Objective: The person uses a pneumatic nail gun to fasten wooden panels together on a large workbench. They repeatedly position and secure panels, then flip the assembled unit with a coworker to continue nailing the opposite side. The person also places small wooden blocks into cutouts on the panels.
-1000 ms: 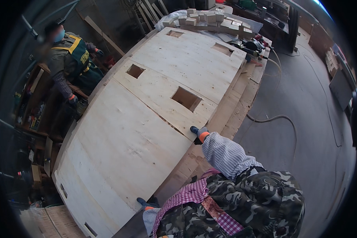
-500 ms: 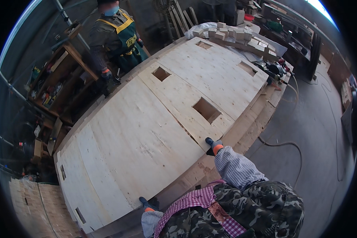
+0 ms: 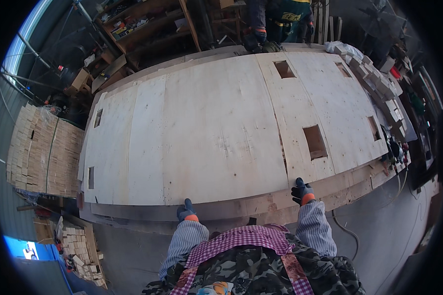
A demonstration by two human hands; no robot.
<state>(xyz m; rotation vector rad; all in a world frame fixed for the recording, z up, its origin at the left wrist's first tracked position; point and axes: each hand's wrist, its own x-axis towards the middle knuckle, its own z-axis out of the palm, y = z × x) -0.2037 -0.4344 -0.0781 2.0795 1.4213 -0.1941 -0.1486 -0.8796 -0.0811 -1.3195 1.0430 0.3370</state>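
A large pale plywood panel (image 3: 206, 132) with several rectangular cut-outs lies flat on a stack of boards in front of me. My left hand (image 3: 186, 212), in a dark blue glove with an orange cuff, grips its near edge, thumb on top and fingers mostly hidden. Further right, my right hand (image 3: 302, 191) in a matching glove holds the same edge, near a long dark seam (image 3: 282, 147). Its thumb rests on the surface while its fingers curl below the edge.
Across the panel stands a co-worker in a green apron (image 3: 285, 19), gloved hands near the far edge. Wooden blocks (image 3: 379, 78) and an air-hose tool (image 3: 396, 147) lie at the right end. Stacked wood strips (image 3: 44, 147) stand left; a hose (image 3: 347, 231) crosses the floor.
My view has swung left, so the panel now lies more level across it. Both hands remain at the near edge. The co-worker now appears further right, bent closer to the far edge.
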